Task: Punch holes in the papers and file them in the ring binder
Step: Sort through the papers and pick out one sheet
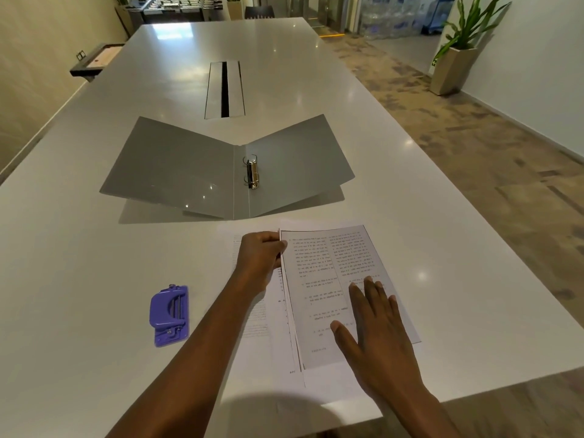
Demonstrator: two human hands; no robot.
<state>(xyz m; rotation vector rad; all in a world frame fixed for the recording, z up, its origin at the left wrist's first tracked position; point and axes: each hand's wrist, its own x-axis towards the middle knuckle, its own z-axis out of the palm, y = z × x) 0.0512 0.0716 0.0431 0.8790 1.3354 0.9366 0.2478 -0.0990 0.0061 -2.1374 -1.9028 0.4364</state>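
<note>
A stack of printed papers (319,279) lies on the white table (79,263) in front of me. My left hand (260,260) pinches the stack's upper left edge. Fingers spread, my right hand (376,327) rests flat on the lower right of the top sheet. More sheets (256,317) stick out underneath on the left. A grey ring binder (189,172) lies open beyond the papers, its metal rings (252,173) at the spine. A purple hole punch (170,314) sits on the table left of my left forearm, apart from both hands.
A cable slot (225,90) runs down the table's middle behind the binder. The table's right edge and near edge are close to the papers. A potted plant (455,64) stands on the floor at the right wall.
</note>
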